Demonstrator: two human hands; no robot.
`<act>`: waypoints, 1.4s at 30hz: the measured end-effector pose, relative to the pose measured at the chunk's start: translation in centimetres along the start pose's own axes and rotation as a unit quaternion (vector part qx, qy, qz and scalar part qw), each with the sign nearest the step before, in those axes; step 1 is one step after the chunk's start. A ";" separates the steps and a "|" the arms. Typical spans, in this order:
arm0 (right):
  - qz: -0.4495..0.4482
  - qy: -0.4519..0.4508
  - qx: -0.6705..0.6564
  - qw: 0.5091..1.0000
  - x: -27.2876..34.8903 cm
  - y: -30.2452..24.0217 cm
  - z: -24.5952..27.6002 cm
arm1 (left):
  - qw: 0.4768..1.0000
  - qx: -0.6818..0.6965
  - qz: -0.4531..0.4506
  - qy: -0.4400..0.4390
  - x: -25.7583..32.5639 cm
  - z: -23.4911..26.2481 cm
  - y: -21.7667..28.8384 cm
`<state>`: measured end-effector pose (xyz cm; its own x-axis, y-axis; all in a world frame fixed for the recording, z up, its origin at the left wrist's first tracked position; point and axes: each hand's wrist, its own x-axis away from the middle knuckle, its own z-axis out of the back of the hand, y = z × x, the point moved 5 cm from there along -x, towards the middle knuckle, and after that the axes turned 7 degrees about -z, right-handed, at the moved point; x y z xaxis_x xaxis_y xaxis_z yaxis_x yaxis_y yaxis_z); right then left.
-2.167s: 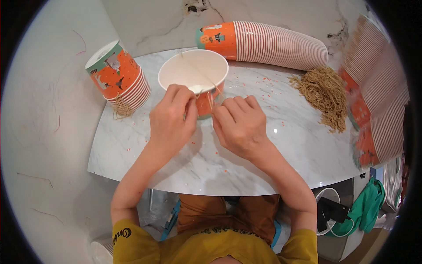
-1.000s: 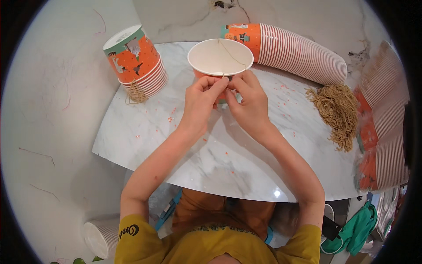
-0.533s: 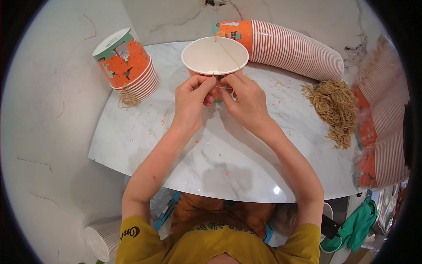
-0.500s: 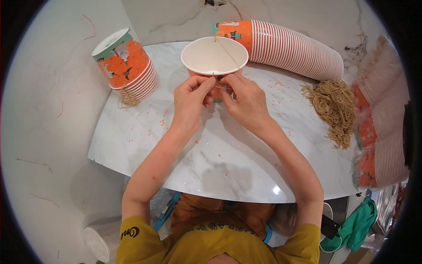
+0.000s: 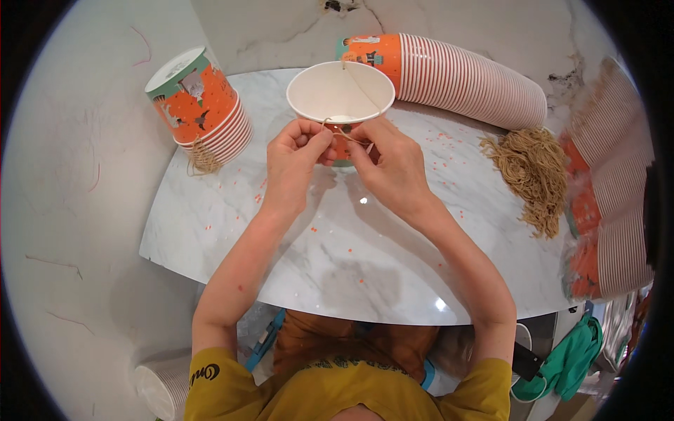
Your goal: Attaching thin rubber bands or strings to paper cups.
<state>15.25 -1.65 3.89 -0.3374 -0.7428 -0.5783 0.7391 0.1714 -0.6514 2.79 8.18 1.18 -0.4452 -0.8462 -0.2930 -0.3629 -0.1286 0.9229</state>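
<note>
One open cup point(image 5: 319, 90), string point(image 5: 364, 88) across mouth

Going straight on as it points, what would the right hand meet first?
Past the tan string it holds, the right hand would likely meet the white-rimmed paper tub; depth is unclear.

The single view looks steeply down and slightly forward from the person's head, at about arm's length; the shirt point(image 5: 344, 396) is nearest, at the bottom edge; the tabletop point(image 5: 316, 274) fills the middle, its edges bowed by the fisheye; the marbled wall point(image 5: 274, 31) lies farther off, along the top.
</note>
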 end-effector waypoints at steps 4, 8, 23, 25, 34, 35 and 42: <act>0.011 0.017 -0.007 1.000 0.5 -0.5 0.0 | 0.999 0.047 0.016 -0.010 0.2 -0.4 -0.4; 0.047 0.015 0.056 0.997 1.1 -1.1 -0.4 | 0.990 0.118 0.078 -0.004 0.6 -0.2 -1.1; 0.016 0.084 -0.075 0.994 1.1 0.1 -0.4 | 0.973 0.182 0.141 -0.034 1.0 -0.4 -2.1; 0.018 0.078 -0.090 0.993 1.0 0.2 -0.6 | 0.974 0.179 0.138 -0.031 1.1 -0.6 -1.8; 0.037 0.080 -0.078 0.993 0.5 0.1 -0.9 | 0.984 0.136 0.109 -0.031 1.3 -0.6 -1.3; 0.050 0.073 -0.056 0.995 0.5 -0.1 -1.0 | 0.984 0.138 0.108 -0.033 1.2 -0.6 -1.2; 0.137 -0.012 0.030 0.990 1.2 -1.2 -1.7 | 0.980 0.154 0.123 -0.021 0.9 0.2 -0.9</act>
<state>12.97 -1.70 3.14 -0.1065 -0.6888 -0.7171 0.8348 0.3299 -0.4408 2.60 7.62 0.03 -0.5804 -0.8096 -0.0873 -0.4677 0.2437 0.8496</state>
